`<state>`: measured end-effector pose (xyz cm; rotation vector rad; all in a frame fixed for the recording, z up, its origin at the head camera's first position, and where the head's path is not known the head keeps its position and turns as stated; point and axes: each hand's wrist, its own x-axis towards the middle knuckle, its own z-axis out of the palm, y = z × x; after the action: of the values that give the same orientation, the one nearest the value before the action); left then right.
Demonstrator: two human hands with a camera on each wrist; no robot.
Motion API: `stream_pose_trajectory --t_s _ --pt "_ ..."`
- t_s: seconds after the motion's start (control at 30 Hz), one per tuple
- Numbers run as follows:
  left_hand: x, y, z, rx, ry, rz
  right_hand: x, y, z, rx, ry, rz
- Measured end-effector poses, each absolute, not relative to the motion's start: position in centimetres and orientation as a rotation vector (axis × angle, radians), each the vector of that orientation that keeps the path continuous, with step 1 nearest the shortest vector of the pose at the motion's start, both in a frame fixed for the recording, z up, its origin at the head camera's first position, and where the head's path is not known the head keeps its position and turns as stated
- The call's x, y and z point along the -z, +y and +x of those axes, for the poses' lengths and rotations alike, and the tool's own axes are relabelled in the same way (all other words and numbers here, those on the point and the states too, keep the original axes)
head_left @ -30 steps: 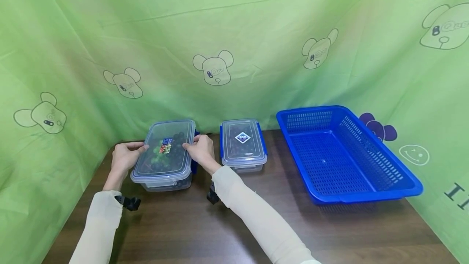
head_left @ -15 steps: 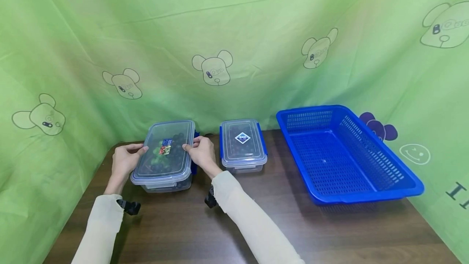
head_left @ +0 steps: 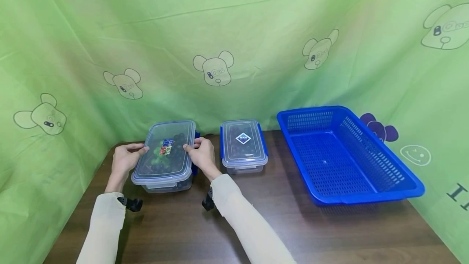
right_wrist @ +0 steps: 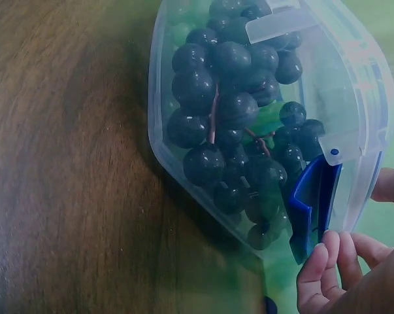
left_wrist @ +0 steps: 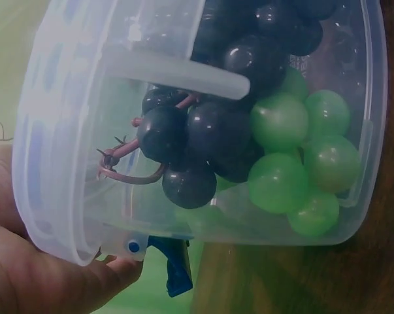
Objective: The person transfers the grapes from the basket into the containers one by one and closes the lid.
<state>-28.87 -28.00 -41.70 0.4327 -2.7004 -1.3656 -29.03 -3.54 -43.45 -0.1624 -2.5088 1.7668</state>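
A clear plastic food container (head_left: 165, 186) with a blue-rimmed lid (head_left: 176, 154) stands on the table at the left. Dark and green grapes (left_wrist: 275, 124) show through its wall. My left hand (head_left: 123, 159) holds its left side, thumb on the lid's edge and fingers around the rim. On the opposite side my right hand (head_left: 202, 153) grips it, thumb over the lid. The fingers of that hand curl at a blue clip (right_wrist: 314, 196), which hangs away from the wall in the right wrist view. Another blue clip (left_wrist: 177, 268) hangs loose beside my left fingers.
A smaller lidded container (head_left: 243, 146) with blue side clips stands just right of my right hand. Farther right is a blue perforated basket (head_left: 304, 166). A green printed curtain (head_left: 256, 93) encloses the back and sides of the wooden table (head_left: 176, 231).
Both forearms have drawn slightly inward, the right one toward the left and the left one toward the right. The hands stay in the same places on the container.
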Motion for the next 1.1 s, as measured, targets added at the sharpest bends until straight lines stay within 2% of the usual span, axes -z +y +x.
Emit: stream_pose_trajectory --t_s 0.37,0.67,1.1 --pt "41.4 -28.7 -29.6 1.547 -2.783 0.412 43.6 -3.5 -29.2 -1.733 -2.511 -0.151" --pt "41.0 -29.9 -30.3 1.672 -2.922 0.505 43.6 -3.5 -29.2 -1.736 -2.527 -0.171" --pt "41.1 -30.2 -30.3 1.626 -2.933 0.492 43.6 -3.4 -29.1 -1.740 -2.527 -0.168"
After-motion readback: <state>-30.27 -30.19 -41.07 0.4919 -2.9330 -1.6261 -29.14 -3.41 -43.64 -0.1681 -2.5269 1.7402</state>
